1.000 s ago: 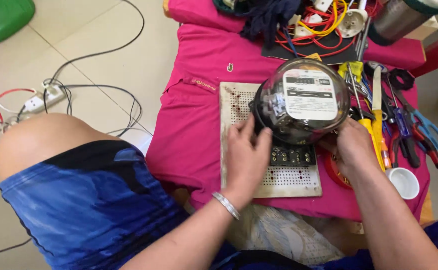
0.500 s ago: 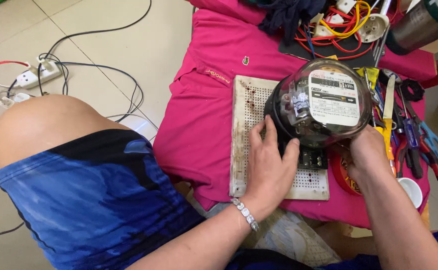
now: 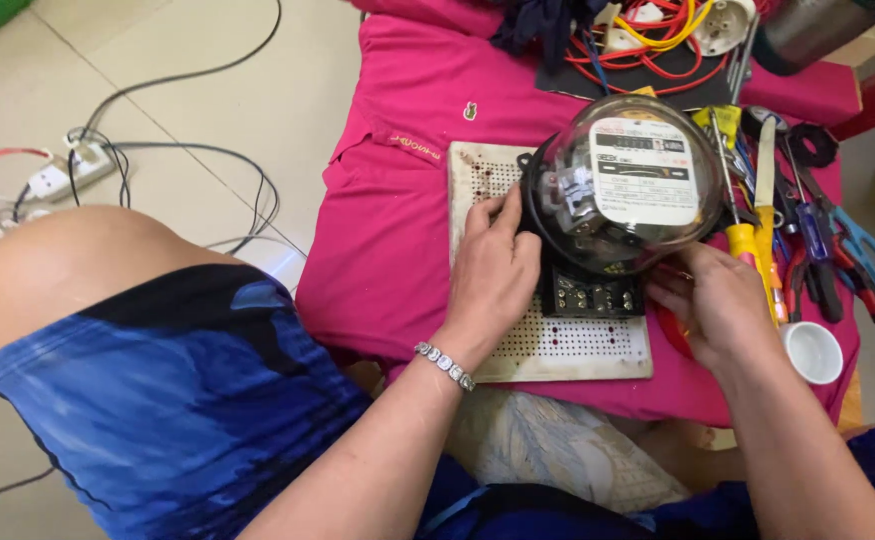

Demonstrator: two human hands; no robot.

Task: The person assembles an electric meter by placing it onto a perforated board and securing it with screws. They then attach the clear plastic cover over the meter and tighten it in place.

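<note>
Left hand [image 3: 493, 270] has slid up to grip the meter [image 3: 623, 185] side, right hand [image 3: 713, 300] clasps its lower right edge, meter now steadied on the board [image 3: 568, 345] atop pink cloth [image 3: 398, 220].

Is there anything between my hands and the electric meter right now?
Nothing visible. The left hand already rests against the left side of the glass-domed electric meter, and the right hand is at its lower right edge, beside the yellow-handled screwdriver.

1 head-worn view, steeply downward, close over the pink cloth [image 3: 398, 230].
</note>
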